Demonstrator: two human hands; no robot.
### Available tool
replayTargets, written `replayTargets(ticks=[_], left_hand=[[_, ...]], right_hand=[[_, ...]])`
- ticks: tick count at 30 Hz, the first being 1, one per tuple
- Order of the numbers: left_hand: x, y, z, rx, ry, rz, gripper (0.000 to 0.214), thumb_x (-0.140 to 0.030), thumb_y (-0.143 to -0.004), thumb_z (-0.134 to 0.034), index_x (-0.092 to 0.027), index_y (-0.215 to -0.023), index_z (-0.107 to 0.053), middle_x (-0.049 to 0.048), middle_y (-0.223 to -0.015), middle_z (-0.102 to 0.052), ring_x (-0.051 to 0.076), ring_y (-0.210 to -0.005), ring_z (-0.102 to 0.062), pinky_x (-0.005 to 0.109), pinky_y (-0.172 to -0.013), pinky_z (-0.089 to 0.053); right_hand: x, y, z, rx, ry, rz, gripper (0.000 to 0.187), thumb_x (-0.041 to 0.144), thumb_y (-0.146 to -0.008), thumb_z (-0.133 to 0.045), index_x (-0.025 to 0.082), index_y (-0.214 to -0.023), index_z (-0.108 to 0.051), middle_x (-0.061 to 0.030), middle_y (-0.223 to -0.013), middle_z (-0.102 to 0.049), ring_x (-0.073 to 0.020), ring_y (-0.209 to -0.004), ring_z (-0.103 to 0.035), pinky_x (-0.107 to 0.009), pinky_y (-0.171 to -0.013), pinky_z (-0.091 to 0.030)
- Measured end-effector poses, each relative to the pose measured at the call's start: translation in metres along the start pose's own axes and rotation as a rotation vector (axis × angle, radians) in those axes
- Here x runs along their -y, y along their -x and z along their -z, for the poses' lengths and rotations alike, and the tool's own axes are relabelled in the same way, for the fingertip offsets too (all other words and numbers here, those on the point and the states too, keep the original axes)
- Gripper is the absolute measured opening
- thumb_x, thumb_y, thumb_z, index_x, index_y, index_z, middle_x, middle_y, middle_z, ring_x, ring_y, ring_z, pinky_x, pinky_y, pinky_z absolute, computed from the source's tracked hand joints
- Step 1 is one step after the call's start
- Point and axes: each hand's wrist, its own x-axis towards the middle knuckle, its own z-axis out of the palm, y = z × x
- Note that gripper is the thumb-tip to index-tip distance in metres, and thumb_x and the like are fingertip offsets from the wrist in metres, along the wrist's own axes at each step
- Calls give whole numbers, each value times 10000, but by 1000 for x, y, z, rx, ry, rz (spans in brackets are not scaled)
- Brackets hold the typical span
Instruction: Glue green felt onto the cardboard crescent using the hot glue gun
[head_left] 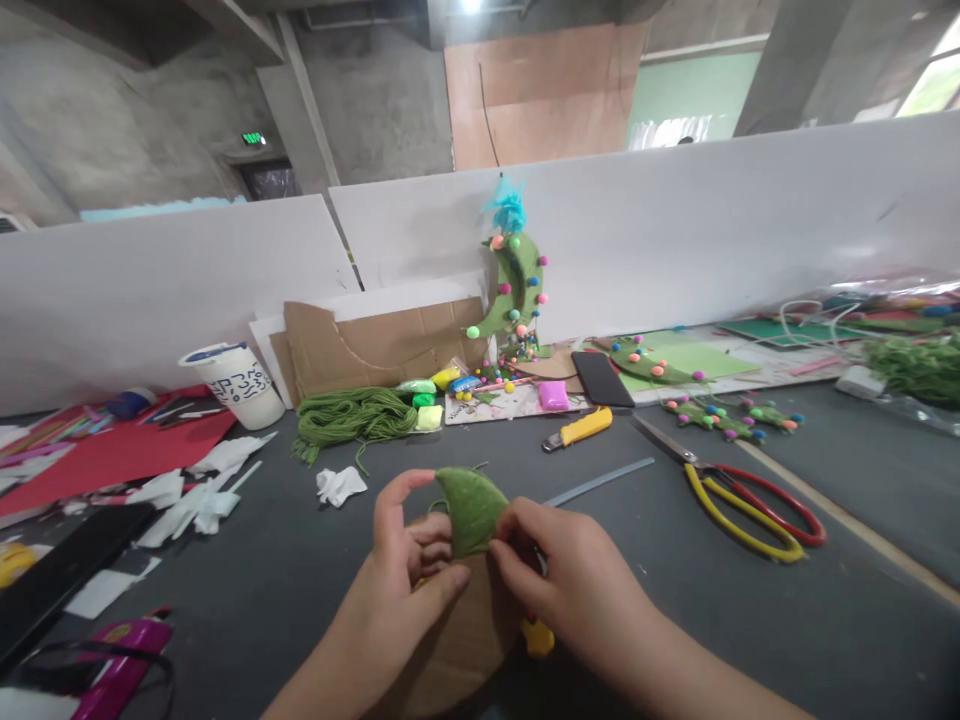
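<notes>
A brown cardboard piece point(480, 625) has its upper tip covered in tightly wrapped green yarn point(474, 512). My left hand point(409, 570) grips it from the left, thumb on the front just below the yarn and forefinger reaching up to the pointed tip. On the other side, my right hand point(574, 570) is closed, thumb and forefinger pinching the right edge where green meets bare cardboard. Whether a loose strand lies between those fingertips is hidden. A yellow object point(537, 637) shows partly beneath my right hand.
Scissors point(739, 500) lie open at right; a yellow utility knife point(579, 430) and a metal strip point(600, 482) lie ahead. Behind are a green yarn skein point(360, 415), a phone point(601, 378) and a pompom-covered green crescent point(521, 285). A magenta glue gun point(120, 665) lies at left.
</notes>
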Motion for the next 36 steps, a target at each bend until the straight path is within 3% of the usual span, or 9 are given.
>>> replayTargets(ticks=[5,16,22,26,30,32,34,36], left_hand=[[-6,0,6,64,-361,32,292,-150,-853,-548,-312,-1095,-552,-6,-1043,-641,195,-987,-592,293,-859,-416],[-12,1,4,95,-424,52,215,-264,-909,-484,-307,-1117,-515,-8,-1030,-636,183,-937,-583,281,-819,-425],[-9,0,4,68,-465,-1,194,-240,-894,-501,-289,-1075,-552,-13,-981,-649,179,-906,-604,259,-797,-444],[-13,0,15,-56,-557,-39,193,-235,-890,-488,-306,-1060,-548,-28,-1009,-639,168,-948,-592,240,-826,-434],[-19,-3,39,-371,-755,-99,186,-301,-880,-492,-315,-1058,-541,-23,-1012,-611,185,-956,-575,266,-831,-425],[-19,-6,49,-449,-851,-78,196,-324,-874,-487,-316,-1061,-545,-10,-1008,-619,215,-971,-579,296,-807,-427],[-18,-9,55,-466,-926,-53,208,-324,-876,-471,-317,-1069,-549,-1,-1003,-633,233,-973,-589,315,-785,-429],[-16,-12,56,-455,-969,-52,214,-310,-879,-455,-313,-1069,-552,4,-1002,-647,236,-958,-603,318,-770,-434]], right_hand=[[-3,-1,-3,22,-4,-19,102,181,-794,-525,214,-700,-548,40,-595,-588,-127,-537,-541,-198,-507,-312],[-2,-1,-3,27,11,-43,134,185,-791,-515,211,-660,-509,43,-569,-567,-125,-516,-522,-201,-490,-293],[-2,-1,-5,37,4,-37,117,185,-787,-517,209,-673,-520,39,-579,-566,-129,-524,-524,-210,-495,-295],[-6,-4,0,41,-111,3,81,148,-764,-517,211,-740,-563,51,-593,-541,-122,-545,-507,-206,-512,-325],[-26,-17,14,-13,-230,4,101,171,-766,-478,214,-790,-566,45,-612,-530,-135,-568,-508,-214,-522,-383],[-37,-25,21,-118,-156,-11,110,210,-794,-450,214,-817,-558,21,-639,-564,-162,-601,-542,-248,-556,-424],[-42,-28,23,-201,-75,-3,162,203,-791,-458,203,-915,-562,-63,-897,-630,-211,-826,-578,-308,-702,-443],[-39,-24,19,-167,85,17,148,198,-794,-472,200,-897,-578,-99,-1000,-624,-237,-907,-570,-326,-737,-424]])
